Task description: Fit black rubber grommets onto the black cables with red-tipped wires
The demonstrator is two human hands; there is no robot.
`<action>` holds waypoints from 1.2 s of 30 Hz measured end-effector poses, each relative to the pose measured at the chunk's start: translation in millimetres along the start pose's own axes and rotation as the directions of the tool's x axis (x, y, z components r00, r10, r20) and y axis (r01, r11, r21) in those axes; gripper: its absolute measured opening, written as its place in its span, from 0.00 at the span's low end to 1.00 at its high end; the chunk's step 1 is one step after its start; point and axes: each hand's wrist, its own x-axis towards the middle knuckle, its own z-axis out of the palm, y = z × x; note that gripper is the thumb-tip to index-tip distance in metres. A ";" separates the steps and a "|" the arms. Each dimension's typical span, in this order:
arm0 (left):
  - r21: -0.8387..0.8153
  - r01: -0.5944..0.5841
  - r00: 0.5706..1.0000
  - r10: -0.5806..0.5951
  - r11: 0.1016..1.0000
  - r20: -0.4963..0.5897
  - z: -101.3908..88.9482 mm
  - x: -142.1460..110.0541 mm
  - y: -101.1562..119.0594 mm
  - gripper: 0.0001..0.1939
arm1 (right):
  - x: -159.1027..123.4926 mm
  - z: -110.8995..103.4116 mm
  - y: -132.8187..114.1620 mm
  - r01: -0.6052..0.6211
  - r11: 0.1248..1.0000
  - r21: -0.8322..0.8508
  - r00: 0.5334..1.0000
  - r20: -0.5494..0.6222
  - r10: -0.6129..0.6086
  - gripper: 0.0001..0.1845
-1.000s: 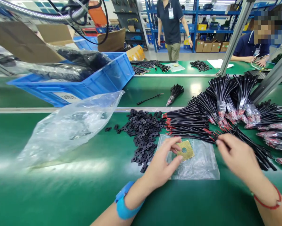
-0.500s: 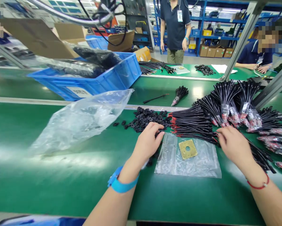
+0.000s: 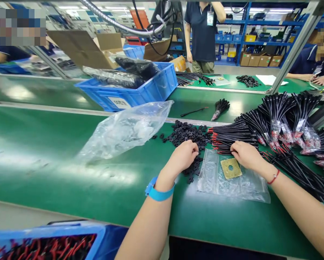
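Observation:
My left hand (image 3: pixel 184 156) is at the right side of a pile of small black plastic pieces (image 3: pixel 187 131). Its fingers are curled together, hiding whatever may be between them. My right hand (image 3: pixel 247 154) pinches a black cable at the near edge of a row of black cables (image 3: pixel 232 131) with red wire ends. Below that row, a square yellowish plate (image 3: pixel 231 168) with a round hole rests on a clear plastic bag (image 3: pixel 255 191). The plate lies between my hands, touched by neither.
Bundled black cables (image 3: pixel 278 112) are heaped at the right. A large clear bag (image 3: pixel 124 130) and a blue bin (image 3: pixel 151 88) stand left of the pile. Another blue bin (image 3: pixel 96 234) with red-and-black wires sits below the table edge. People are beyond the bench.
My left hand has left the yellowish plate and moved to the black pieces, its fingers now curled. My right hand has shifted left along the cable row. The view has swung left.

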 end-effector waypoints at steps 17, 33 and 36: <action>0.070 0.040 0.999 -0.039 0.997 -0.021 15.0 -3.1 28.4 0.05 | -78.8 -17.9 -9.4 -0.057 0.940 0.337 0.998 0.021 0.053 0.27; -0.288 -0.083 0.991 0.050 0.954 -0.120 26.9 3.9 42.4 0.09 | -74.4 4.4 -0.6 -0.007 0.999 0.033 0.997 -0.073 0.010 0.14; -0.470 -0.041 0.990 -0.029 0.882 -0.140 27.7 0.6 51.9 0.06 | -82.6 -3.4 -1.3 -0.041 0.964 0.263 0.992 -0.107 0.072 0.16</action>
